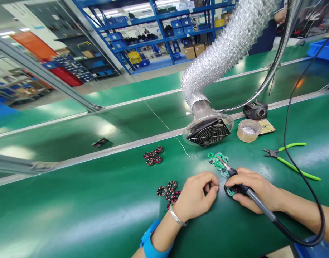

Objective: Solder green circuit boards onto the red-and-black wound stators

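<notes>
My right hand (257,190) grips a soldering iron (251,194), its tip pointing up and left over a small pile of green circuit boards (217,160). The same hand's fingers also hold a round black motor coil with a green board (230,191). Close to its left, my left hand (198,195) has thumb and forefinger curled together; whatever is between them, if anything, is hidden. Several ring-shaped copper coils (170,195) lie beside my left hand, partly covered by it. Farther back sits a second group of such coils (153,155).
A fume extractor (211,132) on a silver duct (220,53) hangs over the bench. Green-handled cutters (290,163), a round tub (248,130) and a black iron stand (255,110) are at right. Solder wire (164,123) dangles behind the boards. The iron's cable (288,125) loops at right.
</notes>
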Demonstrator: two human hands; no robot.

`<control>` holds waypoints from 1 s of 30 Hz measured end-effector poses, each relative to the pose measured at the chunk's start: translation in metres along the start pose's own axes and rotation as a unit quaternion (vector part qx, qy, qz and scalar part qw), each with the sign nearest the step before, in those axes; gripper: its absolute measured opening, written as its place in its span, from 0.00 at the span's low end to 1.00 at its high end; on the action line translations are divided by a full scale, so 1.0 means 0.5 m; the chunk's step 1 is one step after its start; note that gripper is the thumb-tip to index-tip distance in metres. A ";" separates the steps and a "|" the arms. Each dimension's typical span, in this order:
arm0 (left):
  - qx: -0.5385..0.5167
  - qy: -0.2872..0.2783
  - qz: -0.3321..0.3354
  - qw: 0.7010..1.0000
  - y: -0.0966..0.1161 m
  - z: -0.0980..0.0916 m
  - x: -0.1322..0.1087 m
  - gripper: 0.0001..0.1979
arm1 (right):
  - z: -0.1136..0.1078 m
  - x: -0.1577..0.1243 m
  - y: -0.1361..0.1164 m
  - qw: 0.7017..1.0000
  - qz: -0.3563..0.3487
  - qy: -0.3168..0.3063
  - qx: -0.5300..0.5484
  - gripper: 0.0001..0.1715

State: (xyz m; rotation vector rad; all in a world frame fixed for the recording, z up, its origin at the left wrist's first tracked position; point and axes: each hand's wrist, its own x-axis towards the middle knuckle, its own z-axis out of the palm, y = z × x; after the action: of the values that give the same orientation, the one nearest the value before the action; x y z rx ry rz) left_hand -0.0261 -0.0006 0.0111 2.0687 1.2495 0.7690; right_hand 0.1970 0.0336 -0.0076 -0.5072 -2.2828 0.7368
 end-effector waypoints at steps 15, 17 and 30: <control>-0.153 -0.075 -0.052 0.984 -0.025 0.030 0.010 0.04 | -0.015 0.010 -0.003 0.998 0.009 -0.056 0.029 0.23; -0.158 -0.088 -0.079 0.980 -0.022 0.031 0.011 0.02 | -0.015 0.010 -0.003 0.998 0.009 -0.056 0.032 0.24; -0.189 -0.062 -0.162 0.966 0.001 0.042 0.018 0.04 | -0.008 -0.012 -0.019 0.998 -0.046 0.013 -0.036 0.22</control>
State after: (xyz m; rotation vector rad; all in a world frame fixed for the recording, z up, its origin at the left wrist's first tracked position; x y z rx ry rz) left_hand -0.0068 0.0035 -0.0009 1.5344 1.2217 0.6552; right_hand 0.2023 0.0246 -0.0020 -0.4386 -2.2987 0.6022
